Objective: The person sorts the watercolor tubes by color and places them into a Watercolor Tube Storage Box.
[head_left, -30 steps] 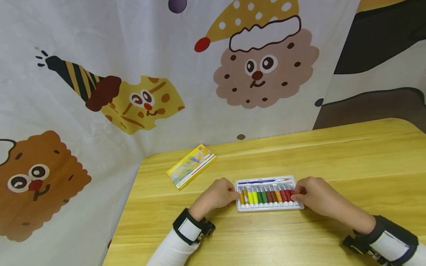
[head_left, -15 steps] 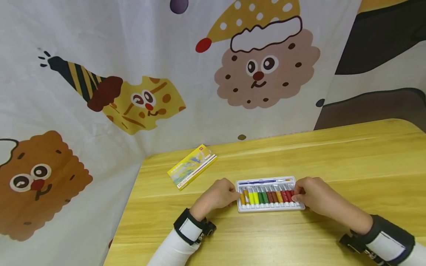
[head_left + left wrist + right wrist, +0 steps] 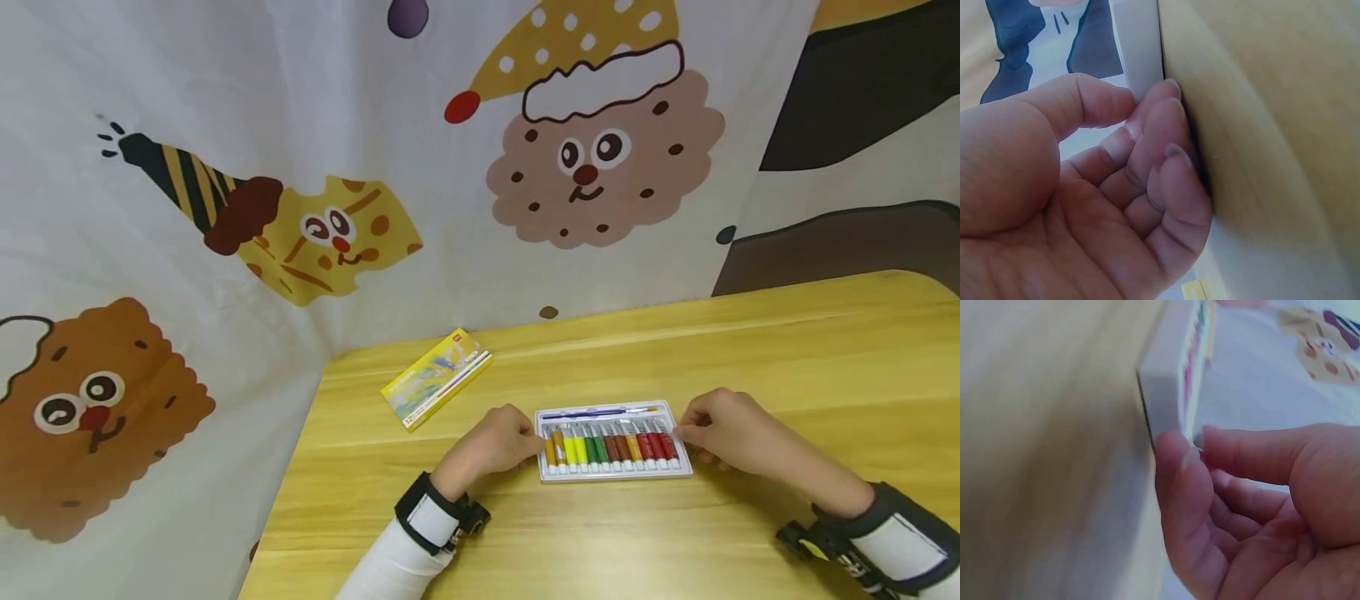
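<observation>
A white plastic tray of paint tubes lies on the wooden table. Its tubes run from ochre and yellow through green and brown to red, and a thin blue-handled paintbrush lies in a slot along the far side. At the tray's left edge, my left hand pinches the rim with thumb and curled fingers. My right hand is at the opposite end, thumb on the rim. In the right wrist view, the fingertips overlap the tray's end wall, with the thumb close on the other side.
A yellow paint box lies at an angle behind my left hand, near the table's back edge. Behind the wooden table hangs a white cloth printed with cartoon biscuits and cheese. Both wrists wear black straps with cameras.
My right hand has shifted a little to the right, off the red tubes to the tray's right edge. The left hand keeps its place on the tray. The whole view has shifted slightly.
</observation>
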Action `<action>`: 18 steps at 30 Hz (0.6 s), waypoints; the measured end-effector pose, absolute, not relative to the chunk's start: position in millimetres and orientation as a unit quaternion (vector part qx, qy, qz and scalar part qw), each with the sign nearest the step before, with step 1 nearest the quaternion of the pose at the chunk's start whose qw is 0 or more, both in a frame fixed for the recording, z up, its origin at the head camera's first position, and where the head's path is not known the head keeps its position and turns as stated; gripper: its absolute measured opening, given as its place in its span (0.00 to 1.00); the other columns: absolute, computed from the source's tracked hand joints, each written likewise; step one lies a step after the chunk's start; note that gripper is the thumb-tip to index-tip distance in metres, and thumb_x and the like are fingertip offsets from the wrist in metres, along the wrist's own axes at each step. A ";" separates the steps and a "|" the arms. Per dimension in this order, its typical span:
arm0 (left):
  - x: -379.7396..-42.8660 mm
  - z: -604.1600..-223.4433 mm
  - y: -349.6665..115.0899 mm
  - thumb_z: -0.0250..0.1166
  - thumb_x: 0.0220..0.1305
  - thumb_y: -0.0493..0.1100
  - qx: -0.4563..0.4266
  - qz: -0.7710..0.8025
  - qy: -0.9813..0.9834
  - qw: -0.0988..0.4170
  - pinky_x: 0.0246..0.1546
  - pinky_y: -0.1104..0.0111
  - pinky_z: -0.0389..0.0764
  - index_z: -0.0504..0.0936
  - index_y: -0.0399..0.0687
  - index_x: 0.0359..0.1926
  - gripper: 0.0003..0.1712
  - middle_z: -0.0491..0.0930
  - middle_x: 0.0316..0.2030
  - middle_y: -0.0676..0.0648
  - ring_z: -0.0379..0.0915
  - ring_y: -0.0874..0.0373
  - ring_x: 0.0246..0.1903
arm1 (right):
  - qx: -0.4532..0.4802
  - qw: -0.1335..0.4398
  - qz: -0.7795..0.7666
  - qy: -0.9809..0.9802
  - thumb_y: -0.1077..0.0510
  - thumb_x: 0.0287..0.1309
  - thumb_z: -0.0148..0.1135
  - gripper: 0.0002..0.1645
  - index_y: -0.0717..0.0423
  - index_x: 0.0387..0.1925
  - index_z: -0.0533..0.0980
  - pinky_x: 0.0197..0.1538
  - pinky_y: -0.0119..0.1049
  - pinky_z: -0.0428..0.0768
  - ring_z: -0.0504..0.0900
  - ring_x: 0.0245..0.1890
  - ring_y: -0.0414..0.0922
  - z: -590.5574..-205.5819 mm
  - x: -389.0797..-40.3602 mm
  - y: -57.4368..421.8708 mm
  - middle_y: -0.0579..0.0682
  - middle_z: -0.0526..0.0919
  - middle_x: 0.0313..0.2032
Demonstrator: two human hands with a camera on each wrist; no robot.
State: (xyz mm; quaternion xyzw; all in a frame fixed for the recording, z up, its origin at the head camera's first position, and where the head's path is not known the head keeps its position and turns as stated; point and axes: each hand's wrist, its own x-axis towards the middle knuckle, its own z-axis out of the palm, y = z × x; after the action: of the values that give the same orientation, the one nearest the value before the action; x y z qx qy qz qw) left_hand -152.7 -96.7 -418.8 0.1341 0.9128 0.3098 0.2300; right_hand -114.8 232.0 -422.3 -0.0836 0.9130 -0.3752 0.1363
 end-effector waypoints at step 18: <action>-152.5 -419.5 -94.5 0.66 0.70 0.43 0.127 0.305 0.913 0.238 0.17 0.71 0.58 0.75 0.44 0.15 0.24 0.70 0.12 0.54 0.61 0.61 0.13 | -0.072 0.178 -0.356 0.915 0.64 0.70 0.59 0.13 0.53 0.27 0.82 0.17 0.37 0.76 0.72 0.13 0.43 -427.7 -117.7 233.5 0.48 0.74 0.16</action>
State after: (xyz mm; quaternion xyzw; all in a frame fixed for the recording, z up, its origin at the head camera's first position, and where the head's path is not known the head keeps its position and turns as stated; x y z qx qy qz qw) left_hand -152.5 -94.5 -419.5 0.1268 0.9133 0.3049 0.2383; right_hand -117.7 233.5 -427.7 -0.0723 0.9145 -0.3557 0.1785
